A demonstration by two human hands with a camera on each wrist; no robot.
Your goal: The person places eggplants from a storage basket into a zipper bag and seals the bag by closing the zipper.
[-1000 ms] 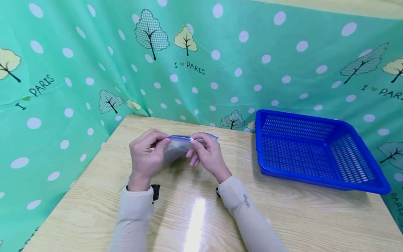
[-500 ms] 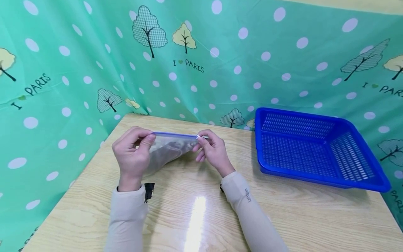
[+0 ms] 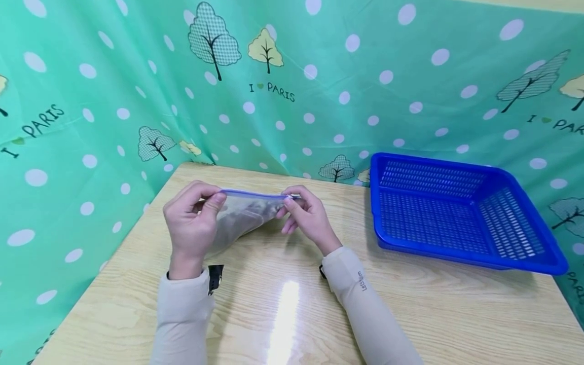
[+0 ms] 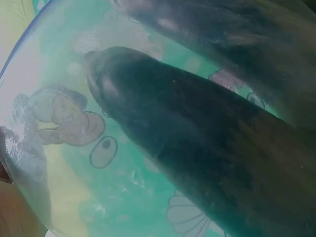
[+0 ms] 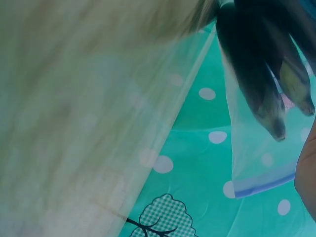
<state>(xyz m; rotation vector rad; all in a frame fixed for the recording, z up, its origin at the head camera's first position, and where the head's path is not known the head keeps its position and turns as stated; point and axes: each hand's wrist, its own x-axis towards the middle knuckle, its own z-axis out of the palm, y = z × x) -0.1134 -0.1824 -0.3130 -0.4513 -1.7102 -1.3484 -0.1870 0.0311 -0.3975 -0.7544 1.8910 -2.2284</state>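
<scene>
A translucent zip bag (image 3: 242, 215) with a blue zip strip is held up over the table in the head view. My left hand (image 3: 191, 218) pinches the strip's left end between thumb and curled fingers. My right hand (image 3: 305, 215) pinches the strip near its right end, at a small white slider (image 3: 288, 196) partly covered by the fingertips. Dark, long vegetables (image 4: 163, 108) with tapered ends, like cucumbers, lie inside the bag in the left wrist view; their exact kind is unclear. Cartoon prints mark the bag's film. Several dark tips (image 5: 256, 94) show in the right wrist view.
To the right stands a blue perforated plastic basket (image 3: 376, 223) on the wooden table (image 3: 255, 314). A green dotted cloth (image 3: 301, 142) with tree prints hangs behind the table and along its left side.
My left hand has moved left and my right hand a little right, pulling the zip strip straighter and wider between them. Over the last half second the hands have hardly moved.
</scene>
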